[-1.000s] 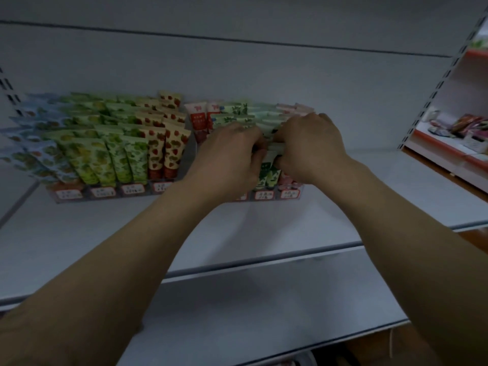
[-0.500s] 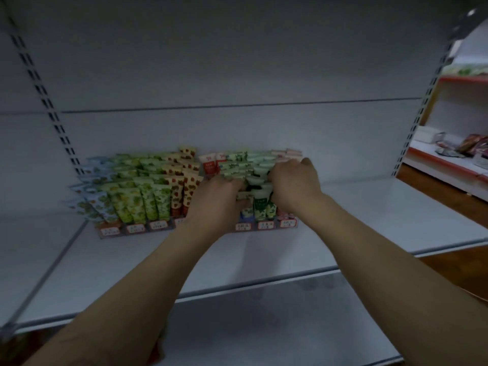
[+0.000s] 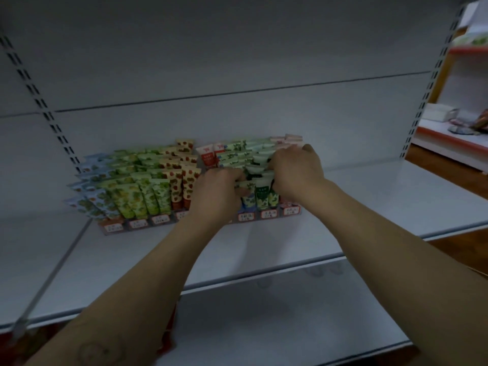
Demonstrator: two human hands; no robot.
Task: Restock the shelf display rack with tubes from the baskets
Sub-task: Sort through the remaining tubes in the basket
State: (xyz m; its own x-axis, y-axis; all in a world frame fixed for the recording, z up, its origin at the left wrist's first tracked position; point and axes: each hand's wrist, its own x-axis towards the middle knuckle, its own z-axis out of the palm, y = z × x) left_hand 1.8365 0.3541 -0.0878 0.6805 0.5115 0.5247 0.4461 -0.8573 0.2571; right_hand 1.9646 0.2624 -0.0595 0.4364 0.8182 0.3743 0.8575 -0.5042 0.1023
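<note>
A stepped display rack (image 3: 137, 223) with small price labels along its front stands on the white shelf (image 3: 369, 207). It is packed with rows of tubes: blue, green (image 3: 126, 196) and red-spotted ones on the left, red-white, pale green and pink ones on the right. My left hand (image 3: 219, 191) and my right hand (image 3: 295, 173) are both in the right half of the rack, fingers curled among the green tubes (image 3: 261, 194) in its front rows. Which single tube each hand grips is hidden by the fingers. No basket is visible.
A lower white shelf (image 3: 290, 313) juts out under my forearms. Slotted uprights (image 3: 39, 101) run up the back panel on both sides. At the far right a neighbouring red-edged shelf (image 3: 454, 143) carries a few packets. Something red shows at the bottom left.
The view has tilted up and pulled back, so the rack sits lower and smaller in frame. Both hands stay in the right half of the rack, working among the green tubes.
</note>
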